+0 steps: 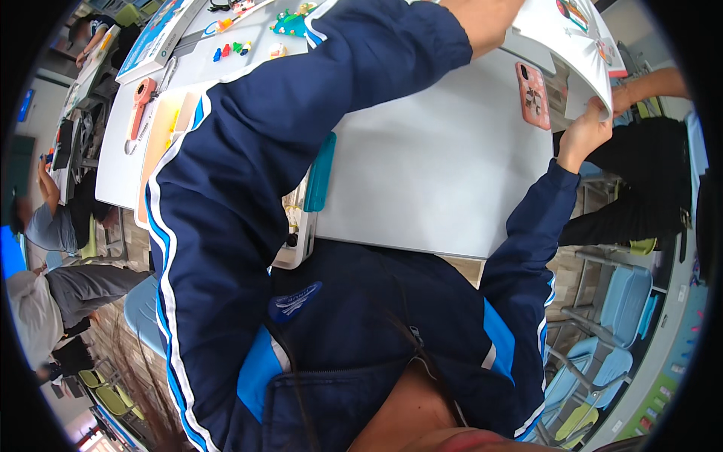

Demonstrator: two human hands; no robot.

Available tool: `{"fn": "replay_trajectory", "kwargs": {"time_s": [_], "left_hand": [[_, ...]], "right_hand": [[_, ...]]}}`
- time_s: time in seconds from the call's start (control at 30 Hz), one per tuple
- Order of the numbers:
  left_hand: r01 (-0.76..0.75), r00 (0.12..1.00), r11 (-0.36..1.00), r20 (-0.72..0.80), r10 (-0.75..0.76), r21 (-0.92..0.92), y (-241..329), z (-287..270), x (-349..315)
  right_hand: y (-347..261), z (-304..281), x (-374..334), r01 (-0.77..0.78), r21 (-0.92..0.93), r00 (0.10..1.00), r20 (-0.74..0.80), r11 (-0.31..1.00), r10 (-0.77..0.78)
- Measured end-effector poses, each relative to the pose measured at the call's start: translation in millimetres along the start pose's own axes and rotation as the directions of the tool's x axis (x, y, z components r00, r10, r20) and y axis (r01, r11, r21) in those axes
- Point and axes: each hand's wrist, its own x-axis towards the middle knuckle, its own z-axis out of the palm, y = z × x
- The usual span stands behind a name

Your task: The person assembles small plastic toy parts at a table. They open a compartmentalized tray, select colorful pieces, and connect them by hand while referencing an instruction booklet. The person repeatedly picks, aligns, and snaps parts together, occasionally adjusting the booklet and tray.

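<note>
A large white sheet [553, 34] with coloured pictures printed on it bends over the far right of the table. My right hand [586, 137] is closed on its lower right edge. Just beyond it, another person's hand [620, 99] is at the same edge. My left hand [486, 22] reaches across to the sheet's left side at the top of the view. Its fingers run out of the picture, so their grip does not show. On the table under the sheet lies a pink phone [533, 96] with a picture on its back.
The white table [429, 181] bears small coloured figures [232, 51], a green toy [292, 22], a pink handheld device [141, 96] and a large flat box [154, 41]. An open case [303, 226] with a teal edge sits by my left arm. Blue chairs [625, 301] and a standing person [633, 181] are at right.
</note>
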Motion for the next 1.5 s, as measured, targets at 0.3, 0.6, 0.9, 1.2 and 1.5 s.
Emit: {"fn": "replay_trajectory", "kwargs": {"time_s": [0.3,0.6,0.9,1.2,1.5], "left_hand": [[-0.114,0.982,0.809,-0.06,0.181,0.577,-15.2,25.0,-71.9],[-0.271,0.958,0.784,0.233,0.165,0.559,-5.9,80.8,-144.5],[-0.176,0.963,0.787,0.269,0.014,0.591,8.5,114.5,-146.7],[-0.078,0.918,0.75,0.341,-0.204,0.657,12.7,124.4,-127.3],[0.07,0.921,0.803,0.272,-0.281,0.592,24.4,152.0,-130.9]], "right_hand": [[57.7,-19.9,8.5,0.528,-0.487,0.844,0.392,0.696,-0.367],[104.5,-78.8,-42.3,0.515,-0.726,0.807,0.59,0.456,0.028],[115.9,-95.1,-41.0,0.149,-0.739,0.931,0.328,0.657,0.158],[107.0,-82.6,-33.3,0.043,-0.511,0.965,0.243,0.859,0.096],[137.5,-101.2,-30.6,-0.117,-0.302,0.957,0.221,0.946,0.189]]}}
